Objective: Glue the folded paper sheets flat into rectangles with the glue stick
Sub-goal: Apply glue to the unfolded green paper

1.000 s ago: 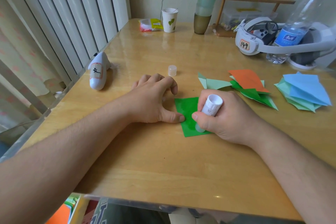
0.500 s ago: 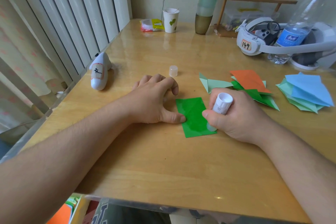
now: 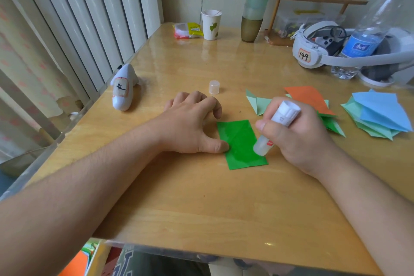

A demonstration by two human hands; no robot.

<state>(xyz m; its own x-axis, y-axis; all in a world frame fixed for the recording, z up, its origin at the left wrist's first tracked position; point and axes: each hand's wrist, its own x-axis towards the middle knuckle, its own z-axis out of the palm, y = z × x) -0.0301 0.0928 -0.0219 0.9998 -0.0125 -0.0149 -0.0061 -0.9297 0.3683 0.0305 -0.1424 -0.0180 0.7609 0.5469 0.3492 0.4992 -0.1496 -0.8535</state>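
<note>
The folded paper sheet [image 3: 242, 143] at centre is bright green. At two o'clock from it lies an orange sheet [image 3: 309, 98] over dark green and pale mint ones; at three o'clock, a sky-blue sheet [image 3: 380, 112] tops a mint-green stack. The glue stick [image 3: 276, 125] is white with small red print and a translucent tip; its cap [image 3: 214, 86], at eleven o'clock, is frosted clear. The table [image 3: 201, 197] is honey-coloured wood. At ten o'clock, a white controller [image 3: 122, 88] bears a black mark. At twelve, a white paper cup [image 3: 211, 24] shows green leaves. The bottle [image 3: 367, 36] has a blue cap and label.
</note>
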